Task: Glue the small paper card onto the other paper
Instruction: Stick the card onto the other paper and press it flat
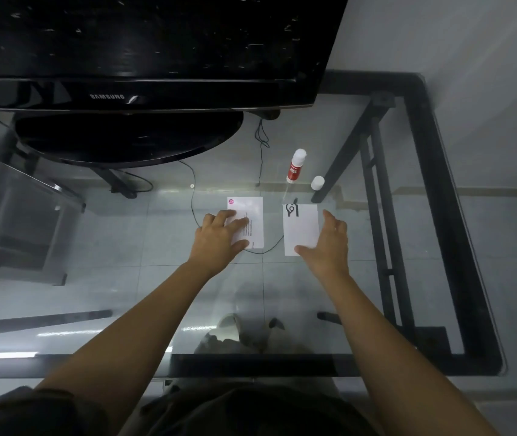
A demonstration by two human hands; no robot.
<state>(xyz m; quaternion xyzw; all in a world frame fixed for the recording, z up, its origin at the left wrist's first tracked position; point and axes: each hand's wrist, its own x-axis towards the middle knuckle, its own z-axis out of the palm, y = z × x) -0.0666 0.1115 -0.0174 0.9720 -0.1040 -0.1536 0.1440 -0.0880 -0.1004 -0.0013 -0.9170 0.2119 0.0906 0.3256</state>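
On the glass desk [144, 234], in front of the monitor [144, 42] badged SAMSUNG, two cards lie side by side, long axes running near to far. My left hand [219, 237] rests flat fingers on the pink-logo card [254, 215]. My right hand [326, 243], spread wide, touches the black-symbol card [300, 229] at its right edge. The uncapped glue stick [295, 166], red label unreadable, stands just beyond, nearer the right hand, its cap [317, 182] beside it.

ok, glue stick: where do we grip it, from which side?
Probably grip the glue stick round its red-labelled barrel, coming from the near side: it stands upright, white tip exposed on top, loose cap close on its right.
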